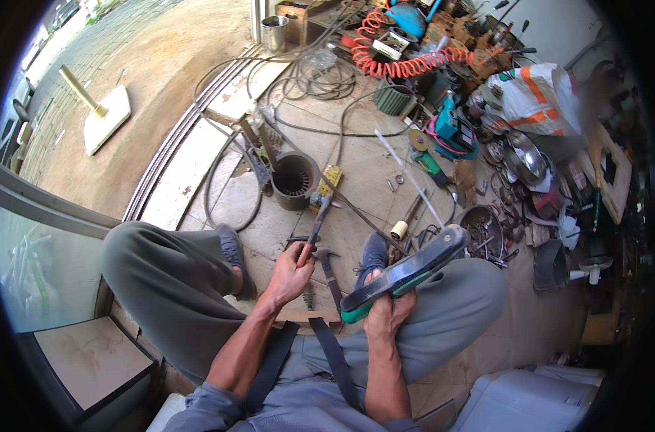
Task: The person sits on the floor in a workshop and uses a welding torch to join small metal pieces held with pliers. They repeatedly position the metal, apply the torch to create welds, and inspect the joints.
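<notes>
My left hand (290,272) is closed round the reddish handle of a narrow tool (316,232) whose grey end points away from me, close to a yellow socket block (330,181). Its exact kind is hard to make out. In my right hand (389,309), over my right thigh, is a long, flat black and green piece (406,270) with rounded ends; I cannot tell what it is. A claw hammer (330,277) lies on the floor between my hands. Beyond it stands a dark hollow motor stator (295,180) with a slotted inside.
Cables (316,79) trail over the tiles ahead. To the right are a metal bowl of small parts (482,232), a teal power tool (451,129), a white and orange sack (536,101) and a coiled orange hose (414,63). A glass panel (46,259) stands at left.
</notes>
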`<state>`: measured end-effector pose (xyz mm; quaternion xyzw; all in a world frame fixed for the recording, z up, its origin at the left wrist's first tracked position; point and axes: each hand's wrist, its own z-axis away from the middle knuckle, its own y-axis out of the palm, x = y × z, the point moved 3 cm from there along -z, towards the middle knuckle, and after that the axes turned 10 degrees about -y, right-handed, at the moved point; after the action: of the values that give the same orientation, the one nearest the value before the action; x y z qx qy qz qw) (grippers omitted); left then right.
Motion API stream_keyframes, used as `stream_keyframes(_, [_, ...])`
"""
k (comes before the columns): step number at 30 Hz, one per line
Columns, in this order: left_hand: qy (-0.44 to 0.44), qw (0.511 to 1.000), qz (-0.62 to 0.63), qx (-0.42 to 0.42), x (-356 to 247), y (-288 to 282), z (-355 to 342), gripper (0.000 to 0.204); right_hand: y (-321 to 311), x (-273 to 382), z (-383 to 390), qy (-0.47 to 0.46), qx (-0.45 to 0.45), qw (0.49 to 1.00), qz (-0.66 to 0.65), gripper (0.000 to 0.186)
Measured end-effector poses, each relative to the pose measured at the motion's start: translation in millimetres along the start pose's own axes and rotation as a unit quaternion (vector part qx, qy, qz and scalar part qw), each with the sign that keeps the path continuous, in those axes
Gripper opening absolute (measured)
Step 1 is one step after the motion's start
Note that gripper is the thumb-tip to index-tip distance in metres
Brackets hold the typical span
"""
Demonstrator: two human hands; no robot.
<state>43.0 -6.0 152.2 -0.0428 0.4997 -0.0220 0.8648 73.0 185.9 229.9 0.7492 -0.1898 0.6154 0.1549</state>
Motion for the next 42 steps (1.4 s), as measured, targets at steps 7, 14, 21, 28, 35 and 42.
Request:
stream_keyframes(7, [-0.076, 0.993, 0.035, -0.085, 67.9, 15.4, -70.2, 0.017, 21.4, 28.7, 7.4, -0.029, 0.097, 0.987, 0.126, 0.021])
stream_keyframes(14, [-0.102, 0.989, 0.006, -0.106, 89.3, 28.5, -105.2, 0.037, 29.9, 22.6, 6.8, 0.026, 0.091, 0.987, 0.127, 0.020])
stream_keyframes(21, [-0.125, 0.987, -0.022, -0.098, 63.3, 30.8, -106.7, 0.036, 18.8, -1.7, 6.9, 0.035, 0.116, 0.977, 0.178, 0.021])
stream_keyframes(28, [-0.139, 0.985, -0.004, -0.099, 72.7, 31.9, -111.6, 0.037, 27.8, 4.6, 3.7, 0.061, 0.099, 0.979, 0.166, 0.023])
stream_keyframes(35, [-0.139, 0.986, 0.004, -0.090, 78.7, 33.2, -113.7, 0.036, 28.8, 14.0, 4.5, 0.078, 0.126, 0.976, 0.158, 0.024])
stream_keyframes(42, [-0.136, 0.986, -0.010, -0.098, 67.9, 39.4, -114.5, 0.030, 10.7, 7.1, 21.4, 0.035, 0.166, 0.968, 0.186, 0.023])
